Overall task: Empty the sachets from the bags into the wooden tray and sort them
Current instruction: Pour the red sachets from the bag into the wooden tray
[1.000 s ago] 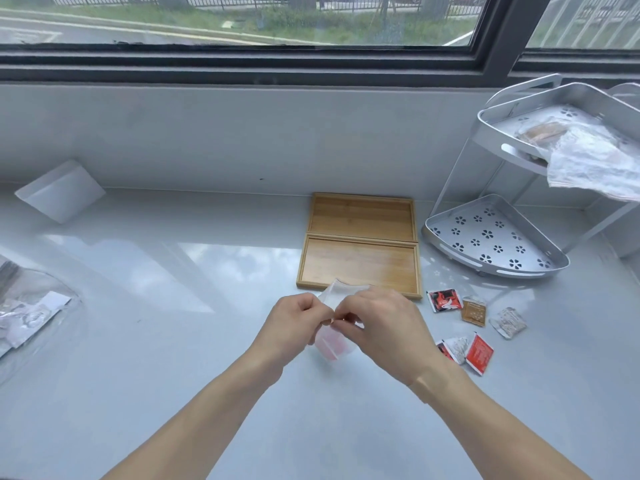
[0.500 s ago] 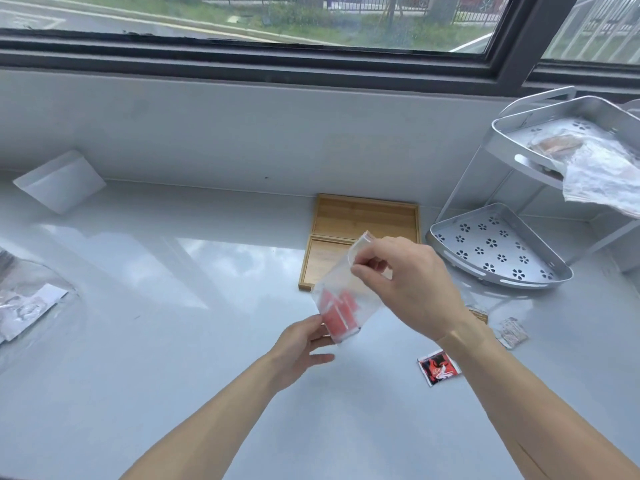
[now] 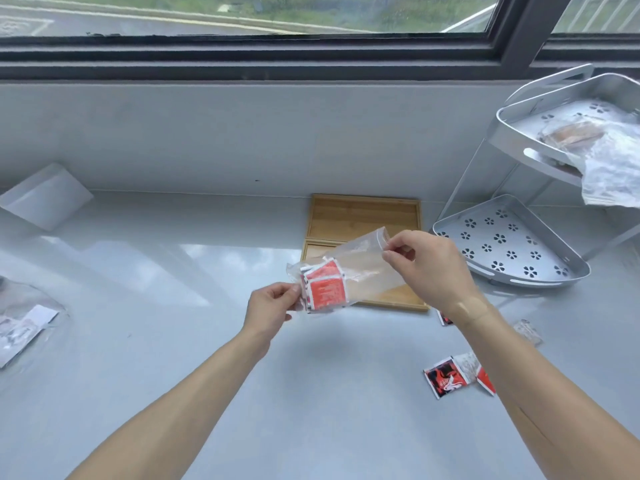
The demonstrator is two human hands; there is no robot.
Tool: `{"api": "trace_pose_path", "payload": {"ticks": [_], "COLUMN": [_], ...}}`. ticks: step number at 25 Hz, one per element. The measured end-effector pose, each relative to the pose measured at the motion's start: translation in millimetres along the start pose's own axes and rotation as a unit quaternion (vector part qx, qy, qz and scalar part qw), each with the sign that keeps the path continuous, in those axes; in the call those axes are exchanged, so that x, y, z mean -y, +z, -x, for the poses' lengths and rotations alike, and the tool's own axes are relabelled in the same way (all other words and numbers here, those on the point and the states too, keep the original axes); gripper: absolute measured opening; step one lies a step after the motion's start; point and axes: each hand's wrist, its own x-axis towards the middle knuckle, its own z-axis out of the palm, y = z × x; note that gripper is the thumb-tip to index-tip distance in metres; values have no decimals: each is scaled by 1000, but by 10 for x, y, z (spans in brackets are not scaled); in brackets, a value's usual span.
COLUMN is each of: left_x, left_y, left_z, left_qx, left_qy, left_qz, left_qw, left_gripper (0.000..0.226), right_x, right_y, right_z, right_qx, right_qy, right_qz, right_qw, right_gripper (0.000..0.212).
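A clear, crinkly plastic bag with several red square sachets bunched at its lower end is held over the two-compartment wooden tray, left hand pinching that end, right hand pinching the upper mouth, above the glossy white table.

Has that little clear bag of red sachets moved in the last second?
Yes. The clear bag has risen and swung sideways, now held over the wooden tray.

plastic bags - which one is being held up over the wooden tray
The clear bag with red sachets, pinched between the left hand and right hand. The other bags lie on the rack and counter.
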Motion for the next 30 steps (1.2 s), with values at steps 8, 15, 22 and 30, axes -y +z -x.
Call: {"api": "trace_pose_path", "payload": {"ticks": [8,15,22,30], "left_x": [-489,-742,-1241,-1495], "left_y": [63,206,212,109], "left_z": [-540,-731,-593,-391], "left_qx": [-18,-14,-29,-40], "left_qy": [78,104,202,282], "left_qz": [-181,-272,-357,-370], "left_qw": [980,957,911,884], "left_gripper": [16,17,18,17], "right_x": [-811,-1060,-969,-646], "right_y": [533,897,1120,1368], "right_z": [-409,-441,-495,-520], "right_qx": [46,45,44,92], "right_qy": [175,236,253,288], "right_qz": [-151,-234,-269,-342], "right_qw": [972,942,928,890], "right_gripper": [10,17,18,22]}}
